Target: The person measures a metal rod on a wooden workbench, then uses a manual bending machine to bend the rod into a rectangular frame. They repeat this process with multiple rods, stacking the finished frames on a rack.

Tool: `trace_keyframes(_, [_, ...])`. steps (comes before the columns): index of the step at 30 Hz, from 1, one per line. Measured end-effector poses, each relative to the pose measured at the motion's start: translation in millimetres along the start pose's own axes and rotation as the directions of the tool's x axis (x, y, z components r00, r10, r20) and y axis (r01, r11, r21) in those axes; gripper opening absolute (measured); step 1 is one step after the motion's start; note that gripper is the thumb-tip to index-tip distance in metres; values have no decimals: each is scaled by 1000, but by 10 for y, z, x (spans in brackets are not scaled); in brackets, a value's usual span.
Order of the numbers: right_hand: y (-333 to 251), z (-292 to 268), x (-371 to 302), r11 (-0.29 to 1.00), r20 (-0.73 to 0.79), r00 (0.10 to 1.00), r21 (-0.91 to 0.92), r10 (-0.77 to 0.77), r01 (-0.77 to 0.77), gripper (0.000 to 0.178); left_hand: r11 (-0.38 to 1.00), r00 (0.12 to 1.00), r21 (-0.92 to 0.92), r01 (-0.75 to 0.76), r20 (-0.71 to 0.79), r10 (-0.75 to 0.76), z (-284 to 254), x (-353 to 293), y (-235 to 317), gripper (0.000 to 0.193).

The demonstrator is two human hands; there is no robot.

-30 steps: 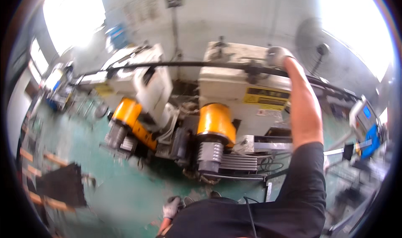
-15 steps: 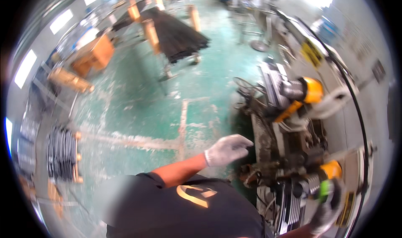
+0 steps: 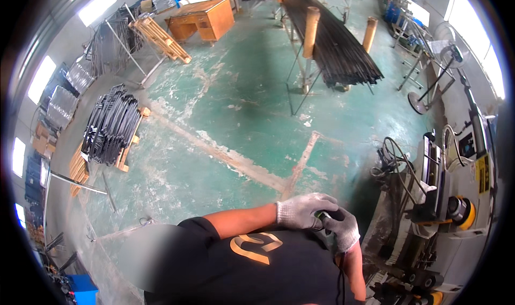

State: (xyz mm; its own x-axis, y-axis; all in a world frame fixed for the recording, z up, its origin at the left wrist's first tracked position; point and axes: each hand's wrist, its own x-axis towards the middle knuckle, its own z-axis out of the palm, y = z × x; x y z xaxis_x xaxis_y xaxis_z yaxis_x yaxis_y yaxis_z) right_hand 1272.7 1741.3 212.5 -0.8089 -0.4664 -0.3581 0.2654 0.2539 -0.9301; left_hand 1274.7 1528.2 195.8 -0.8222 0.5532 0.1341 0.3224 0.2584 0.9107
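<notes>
My left hand (image 3: 307,208), in a light grey knitted work glove, reaches across my front. Its fingers curl and meet my right hand (image 3: 343,230), gloved the same way. Between the two hands a bit of a small green-and-dark object (image 3: 323,215) shows; the fingers hide most of it, so its kind does not show. My right fingers are bent around it. Both hands are close to my dark shirt, over the green floor.
Machines with a yellow-and-black roller part (image 3: 468,214) line my right side, with loose cables (image 3: 394,149) beside them. Long black bars (image 3: 338,47) lie on a stand ahead. At left, bundled black metal parts (image 3: 111,125) rest on a wooden pallet (image 3: 127,152). A wooden desk (image 3: 220,20) stands farther back.
My right hand has come away from the machine at the right and met my left hand before my chest. The view has turned, with the machines now farther right.
</notes>
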Motion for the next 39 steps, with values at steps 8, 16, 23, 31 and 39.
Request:
trace_keyframes(8, [-371, 577, 1416, 898, 165, 952, 323, 257, -298, 27, 999, 879, 35, 12, -477, 6, -718, -204, -722, 45])
trace_keyframes(16, [-730, 1338, 3112, 946, 84, 976, 243, 202, -217, 27, 933, 690, 177, 312, -718, -95, -2075, -188, -1449, 32])
trace_keyframes(23, [-1391, 2073, 4576, 938, 277, 929, 177, 244, -299, 25, 839, 417, -47, 542, -852, -317, -3289, -251, -1850, 40])
trace_keyframes(31, [-1913, 3032, 6028, 982, 260, 949, -94, 180, -161, 28, 799, 458, -169, 577, -744, -487, -4812, -540, -2721, 55])
trace_keyframes(39, [-2434, 3802, 7200, 981, 238, 964, -177, 119, -77, 27, 810, 605, 53, 585, -693, -392, -6380, -821, -3227, 53])
